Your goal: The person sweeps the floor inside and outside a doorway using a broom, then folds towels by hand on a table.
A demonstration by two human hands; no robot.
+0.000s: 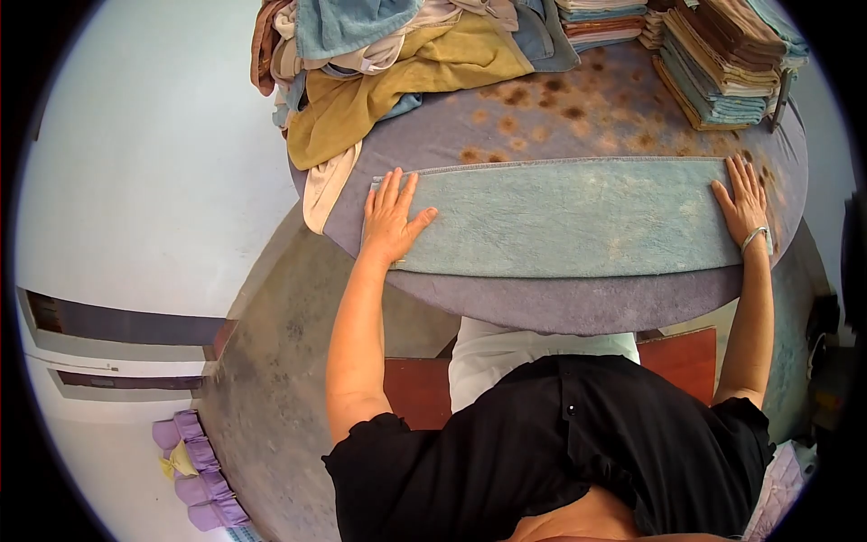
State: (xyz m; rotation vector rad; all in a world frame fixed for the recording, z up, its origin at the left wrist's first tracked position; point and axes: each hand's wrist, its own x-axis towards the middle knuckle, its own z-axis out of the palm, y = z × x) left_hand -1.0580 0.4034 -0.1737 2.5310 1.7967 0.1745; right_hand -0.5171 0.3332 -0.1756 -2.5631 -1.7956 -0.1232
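A blue-green towel point(560, 217) lies folded into a long strip across the near part of the round table. On its left end my left hand point(392, 221) rests flat, fingers apart and pointing away from me. My right hand point(742, 200) lies flat on the right end, its fingers stretched out near the far corner. A bracelet circles my right wrist. Both palms press down on the cloth, and neither hand grips it.
The table point(578, 303) has a grey cover with brown stains point(551, 104). A loose heap of towels point(424, 68) is at the back left, one hanging over the edge. Folded towel stacks point(722, 72) stand at the back right. Purple ruffled items point(199, 474) are at lower left.
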